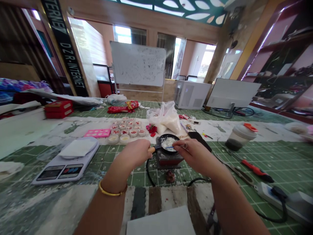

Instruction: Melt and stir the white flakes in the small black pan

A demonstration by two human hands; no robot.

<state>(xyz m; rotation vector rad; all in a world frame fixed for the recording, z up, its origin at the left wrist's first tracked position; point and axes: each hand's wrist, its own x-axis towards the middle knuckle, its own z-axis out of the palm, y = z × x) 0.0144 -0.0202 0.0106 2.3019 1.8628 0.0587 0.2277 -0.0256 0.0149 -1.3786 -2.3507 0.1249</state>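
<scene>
A small black pan (pixel 163 137) holding white flakes (pixel 168 142) sits on a little dark red hotplate (pixel 169 158) in the middle of the table. My left hand (pixel 135 152) is closed around the pan's wooden handle (pixel 152 149). My right hand (pixel 192 152) pinches a thin stirring tool (pixel 174 147) whose tip reaches into the flakes. A gold bangle (pixel 110 192) rings my left wrist.
A digital scale (pixel 66 163) stands at the left, small filled cups (pixel 127 129) and a pink mould (pixel 97 133) behind it. A clear bag of white flakes (pixel 165 119), a lidded cup (pixel 240 135), a red-handled tool (pixel 256 170), a power strip (pixel 283 199) and cables lie around.
</scene>
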